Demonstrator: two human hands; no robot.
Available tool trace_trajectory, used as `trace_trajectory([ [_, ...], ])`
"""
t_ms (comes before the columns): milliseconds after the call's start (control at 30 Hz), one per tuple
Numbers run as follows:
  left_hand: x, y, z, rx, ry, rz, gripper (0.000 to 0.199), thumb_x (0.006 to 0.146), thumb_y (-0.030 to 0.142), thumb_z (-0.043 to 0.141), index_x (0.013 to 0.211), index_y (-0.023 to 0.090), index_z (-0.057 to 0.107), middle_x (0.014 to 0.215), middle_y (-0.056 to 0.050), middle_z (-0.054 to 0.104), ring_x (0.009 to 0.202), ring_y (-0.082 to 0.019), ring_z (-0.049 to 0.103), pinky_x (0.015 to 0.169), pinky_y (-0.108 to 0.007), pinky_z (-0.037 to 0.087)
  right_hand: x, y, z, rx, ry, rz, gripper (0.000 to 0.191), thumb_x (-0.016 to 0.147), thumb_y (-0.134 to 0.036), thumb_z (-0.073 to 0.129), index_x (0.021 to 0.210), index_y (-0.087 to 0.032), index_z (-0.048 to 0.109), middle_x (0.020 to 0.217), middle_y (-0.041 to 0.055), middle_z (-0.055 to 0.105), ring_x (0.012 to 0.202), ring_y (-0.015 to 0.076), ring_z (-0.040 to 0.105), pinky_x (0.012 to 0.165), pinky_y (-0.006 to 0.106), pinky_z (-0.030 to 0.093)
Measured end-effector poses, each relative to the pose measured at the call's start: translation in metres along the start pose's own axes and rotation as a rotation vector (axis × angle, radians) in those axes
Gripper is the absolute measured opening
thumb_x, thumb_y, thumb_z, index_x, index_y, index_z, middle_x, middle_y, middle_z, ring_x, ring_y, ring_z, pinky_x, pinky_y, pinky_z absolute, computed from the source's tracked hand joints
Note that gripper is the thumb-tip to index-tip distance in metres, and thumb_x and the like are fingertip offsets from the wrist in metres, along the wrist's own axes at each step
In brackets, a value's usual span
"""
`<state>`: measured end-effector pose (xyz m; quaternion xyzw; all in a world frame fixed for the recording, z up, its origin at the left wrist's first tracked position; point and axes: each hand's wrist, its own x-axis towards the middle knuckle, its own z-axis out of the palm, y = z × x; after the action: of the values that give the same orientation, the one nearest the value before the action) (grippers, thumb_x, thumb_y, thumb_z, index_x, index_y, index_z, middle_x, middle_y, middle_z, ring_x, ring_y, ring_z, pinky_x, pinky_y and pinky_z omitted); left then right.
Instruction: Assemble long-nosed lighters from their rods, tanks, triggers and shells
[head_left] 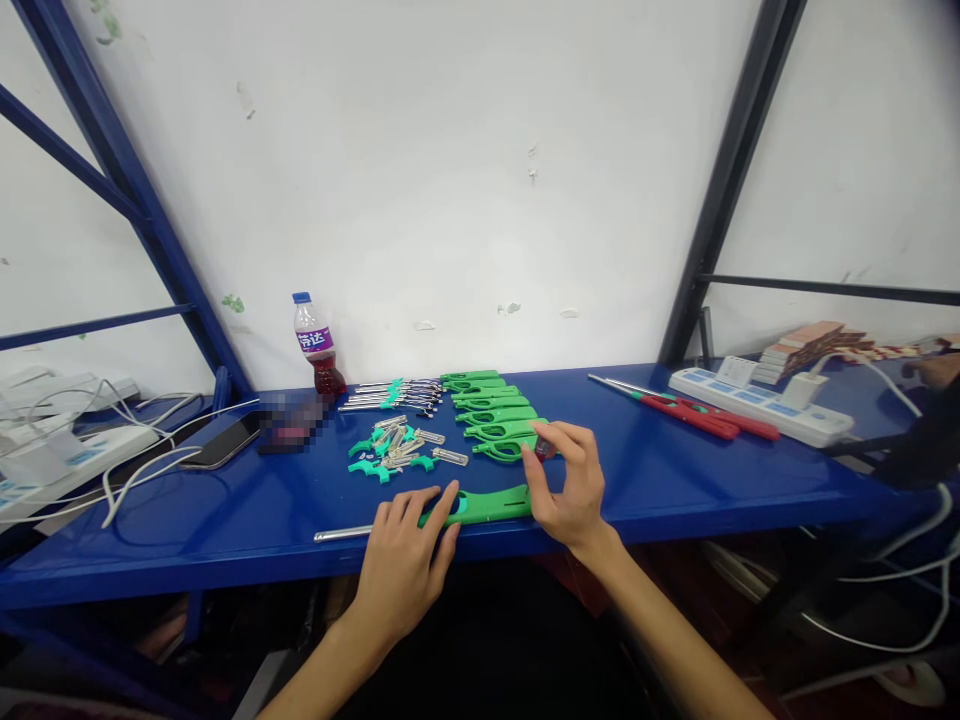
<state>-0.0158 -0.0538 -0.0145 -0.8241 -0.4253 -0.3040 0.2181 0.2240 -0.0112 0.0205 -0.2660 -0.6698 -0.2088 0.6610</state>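
Note:
A green lighter body (491, 506) with a metal rod (343, 534) lies along the front of the blue table. My left hand (409, 550) rests on its rod end, fingers bent over it. My right hand (571, 485) is at the other end and pinches a small dark reddish piece (545, 449) between thumb and fingers. Behind lie several green shells (499, 415) in a column. Left of them are clear tubes (450, 457) mixed with teal pieces (371, 468), and metal rods (375, 397) with black ends sit farther back.
A bottle (318, 345) stands by the wall. A phone (223, 440) and white cables lie at the left. Red lighters (694, 415) and a power strip (761, 405) are at the right. Shelf posts (720, 190) rise on both sides.

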Motion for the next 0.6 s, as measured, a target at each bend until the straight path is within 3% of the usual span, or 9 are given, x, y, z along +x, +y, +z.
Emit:
trace_trajectory([
  [300,-0.0004,0.0007,-0.0003,0.007,0.003,-0.003,0.041,0.11,0.028,0.048,0.149,0.02,0.058,0.123,-0.011,0.071,0.106,-0.028,0.062,0.082,-0.041,0.046,0.0011,-0.0005,-0.0014,0.042,-0.063,-0.015,0.064,0.097,-0.004,0.058,0.157,-0.024,0.044,0.126,0.0125,0.073,0.106,0.0248,0.072,0.08,0.04,0.065],
  [600,-0.0005,0.0006,-0.0008,0.014,-0.009,-0.01,0.042,0.11,0.029,0.047,0.149,0.02,0.059,0.125,-0.012,0.071,0.106,-0.028,0.062,0.083,-0.042,0.046,0.0057,-0.0043,-0.0028,-0.036,0.056,0.041,0.055,0.093,-0.01,0.073,0.143,-0.031,0.061,0.114,0.0093,0.06,0.086,0.0197,0.067,0.063,0.034,0.064],
])
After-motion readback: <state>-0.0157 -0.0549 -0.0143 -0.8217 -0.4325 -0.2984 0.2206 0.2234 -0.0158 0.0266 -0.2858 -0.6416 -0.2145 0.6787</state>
